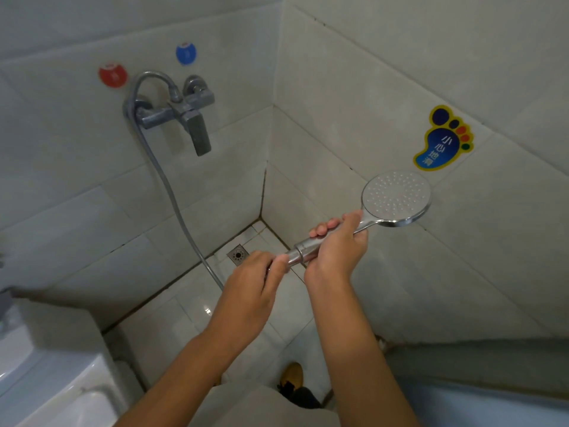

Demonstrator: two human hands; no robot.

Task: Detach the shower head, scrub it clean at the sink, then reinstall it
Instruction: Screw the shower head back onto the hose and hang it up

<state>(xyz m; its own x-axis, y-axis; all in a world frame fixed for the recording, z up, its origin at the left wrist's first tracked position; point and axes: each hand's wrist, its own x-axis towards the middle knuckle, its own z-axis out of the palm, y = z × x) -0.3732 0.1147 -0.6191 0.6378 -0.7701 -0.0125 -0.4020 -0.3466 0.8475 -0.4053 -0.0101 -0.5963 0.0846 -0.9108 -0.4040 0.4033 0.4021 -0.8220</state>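
A chrome shower head (395, 197) with a round white spray face points up and to the right, held out over the shower corner. My right hand (338, 245) is wrapped around its handle. My left hand (257, 274) is closed on the hose nut at the handle's lower end, fingers pinching the joint (295, 257). The metal hose (172, 198) runs from under my left hand up to the wall mixer tap (184, 114).
White tiled walls meet in a corner with a floor drain (237, 255) below. Red (112, 74) and blue (186, 53) round stickers sit above the tap. A foot-shaped sticker (441, 140) is on the right wall. A white fixture (46, 374) stands at lower left; my shoe (292, 375) is on the floor.
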